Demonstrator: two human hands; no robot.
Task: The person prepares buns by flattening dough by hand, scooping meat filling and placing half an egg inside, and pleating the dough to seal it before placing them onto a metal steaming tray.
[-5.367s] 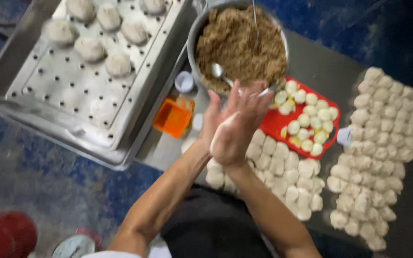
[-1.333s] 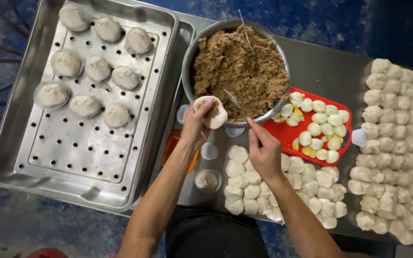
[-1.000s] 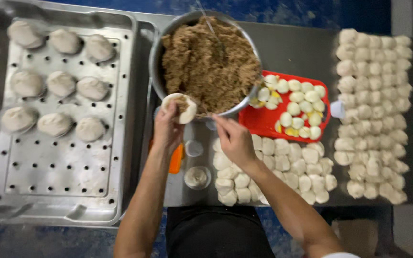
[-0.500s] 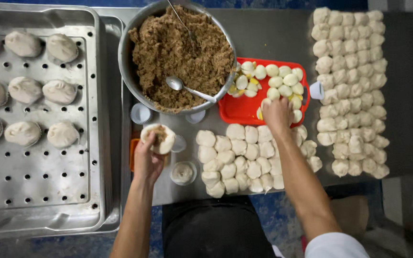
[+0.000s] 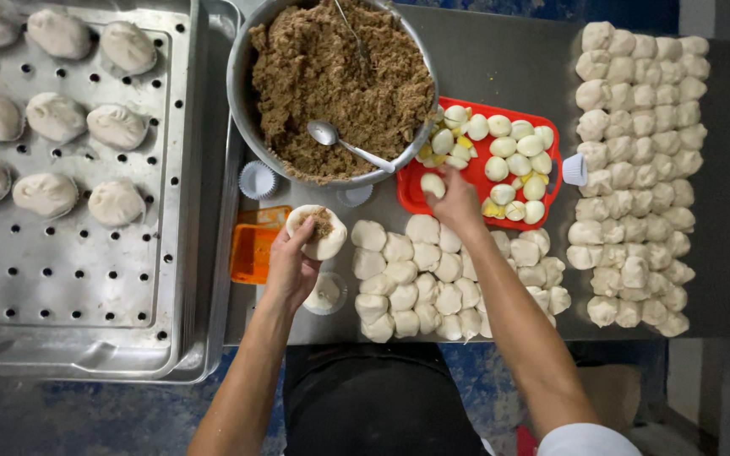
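**A:** Why is the left hand (image 5: 291, 268) cupped like that?

**B:** It cradles a flattened round of pale dough with a dab of brown minced filling in its middle (image 5: 318, 230), fingers curled under the rim, so the disc stays dished and the filling sits in the hollow. It hovers just below the big round metal bowl of brown minced filling (image 5: 340, 84), next to a small orange plastic tub (image 5: 253, 245).

**A:** And the right hand (image 5: 452, 198)?

**B:** Its fingertips pinch one pale piece of boiled egg (image 5: 433, 185) above the near edge of the red plastic tray of cut boiled eggs (image 5: 542, 135). That tray touches the bowl, so both fillings lie within easy reach.

**A:** The spoon?

**B:** A metal spoon (image 5: 341, 142) rests in the filling, handle over the rim toward the person.

**A:** What else lies around?

**B:** A cluster of raw white dough pieces (image 5: 433, 274) lies right in front, and a larger block of dough pieces (image 5: 640, 169) to the right. To the left, a perforated steel steaming tray (image 5: 78, 270) carries rows of shaped white buns (image 5: 86, 127).

**A:** The surface and room?

**B:** A dark grey metal worktop (image 5: 509, 59) stands over a mottled blue floor (image 5: 86, 414).
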